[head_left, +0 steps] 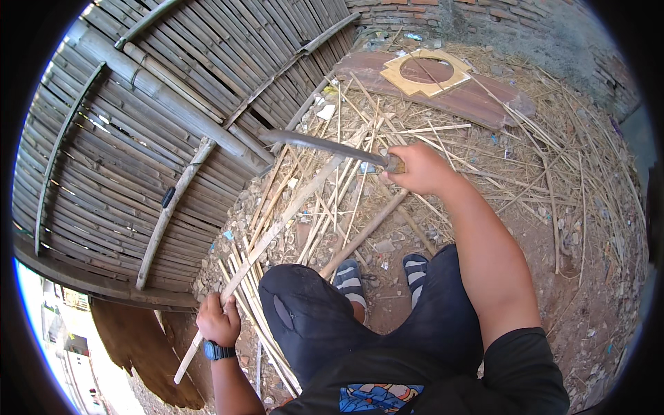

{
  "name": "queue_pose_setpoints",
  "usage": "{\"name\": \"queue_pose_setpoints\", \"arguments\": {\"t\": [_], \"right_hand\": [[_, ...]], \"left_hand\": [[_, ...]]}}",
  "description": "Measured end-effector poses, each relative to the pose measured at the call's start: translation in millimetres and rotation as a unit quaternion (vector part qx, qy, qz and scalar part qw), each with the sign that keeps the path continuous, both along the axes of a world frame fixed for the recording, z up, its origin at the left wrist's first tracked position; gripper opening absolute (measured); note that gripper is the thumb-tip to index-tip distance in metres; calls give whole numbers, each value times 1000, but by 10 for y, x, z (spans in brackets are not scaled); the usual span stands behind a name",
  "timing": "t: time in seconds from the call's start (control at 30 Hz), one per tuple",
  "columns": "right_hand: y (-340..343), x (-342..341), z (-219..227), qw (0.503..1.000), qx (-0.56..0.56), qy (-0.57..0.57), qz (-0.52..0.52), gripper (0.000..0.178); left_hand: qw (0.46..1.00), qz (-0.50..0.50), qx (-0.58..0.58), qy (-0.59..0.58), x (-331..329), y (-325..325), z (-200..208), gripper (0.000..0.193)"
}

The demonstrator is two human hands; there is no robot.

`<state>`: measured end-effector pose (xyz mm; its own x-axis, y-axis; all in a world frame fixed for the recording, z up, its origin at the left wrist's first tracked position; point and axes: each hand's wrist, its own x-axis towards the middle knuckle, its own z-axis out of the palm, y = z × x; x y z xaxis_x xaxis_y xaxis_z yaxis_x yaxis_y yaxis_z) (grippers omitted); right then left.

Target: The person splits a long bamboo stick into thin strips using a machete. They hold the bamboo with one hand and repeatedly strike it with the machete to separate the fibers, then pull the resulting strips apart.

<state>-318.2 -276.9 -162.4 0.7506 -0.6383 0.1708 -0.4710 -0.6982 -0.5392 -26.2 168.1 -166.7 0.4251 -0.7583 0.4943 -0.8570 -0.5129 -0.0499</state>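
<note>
In my left hand (pixel 218 319) is a long pale bamboo strip (pixel 277 227), the fingers closed round it near its lower end. It slants up and away from me, its far end reaching just under the blade. My right hand (pixel 420 168) grips the wooden handle of a machete (pixel 325 144), whose long dark blade points left across the strip's far end. Whether blade and strip touch, I cannot tell. Beneath them, a thicker bamboo pole (pixel 366 234) lies slanted near my feet.
Loose bamboo strips (pixel 339 200) and straw litter the stony ground. A bamboo-slat wall (pixel 173 131) rises at the left. Farther off lies a reddish board (pixel 498 111) bearing a yellowish frame (pixel 391 73) with a round opening. A brick wall (pixel 512 17) stands behind.
</note>
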Motion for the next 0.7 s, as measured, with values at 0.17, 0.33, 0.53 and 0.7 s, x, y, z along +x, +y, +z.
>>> {"name": "queue_pose_setpoints", "arguments": {"t": [0.17, 0.33, 0.53, 0.7], "right_hand": [[-55, -26, -73, 997, 4, -75, -2, 37], [-12, 59, -111, 999, -16, -43, 28, 36], [217, 63, 155, 996, -36, 65, 56, 34], [61, -108, 114, 998, -15, 20, -56, 33]], "left_hand": [[1000, 5, 4, 7, -38, -21, 0, 32], [1000, -4, -19, -10, -49, -35, 3, 32], [998, -11, -30, -46, -80, -130, 12, 32], [996, -3, -47, -82, -76, -99, 63, 34]]}}
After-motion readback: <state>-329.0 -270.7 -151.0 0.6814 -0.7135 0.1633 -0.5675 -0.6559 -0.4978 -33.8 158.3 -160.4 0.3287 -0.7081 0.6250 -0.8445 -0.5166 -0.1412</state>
